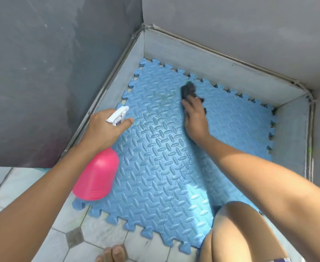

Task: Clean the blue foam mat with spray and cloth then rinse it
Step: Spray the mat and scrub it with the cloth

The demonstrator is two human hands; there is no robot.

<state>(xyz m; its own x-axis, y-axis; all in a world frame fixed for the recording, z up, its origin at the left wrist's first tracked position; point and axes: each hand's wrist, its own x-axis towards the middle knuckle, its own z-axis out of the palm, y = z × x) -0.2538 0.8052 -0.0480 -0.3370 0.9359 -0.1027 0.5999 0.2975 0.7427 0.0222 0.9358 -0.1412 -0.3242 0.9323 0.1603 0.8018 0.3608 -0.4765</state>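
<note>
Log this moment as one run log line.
stage: wiping | right hand: dark cloth on blue mat | left hand: pink spray bottle

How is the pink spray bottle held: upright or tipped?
Tipped. The spray bottle leans in the left hand, white nozzle toward the mat, base toward the person.

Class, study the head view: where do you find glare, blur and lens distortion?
Head view: glare shines on the wet mat near the knee; the cloth under the right hand is motion-blurred; the wide angle stretches both forearms and bends the wall edges; the bottle in the left hand stays sharp.
</note>
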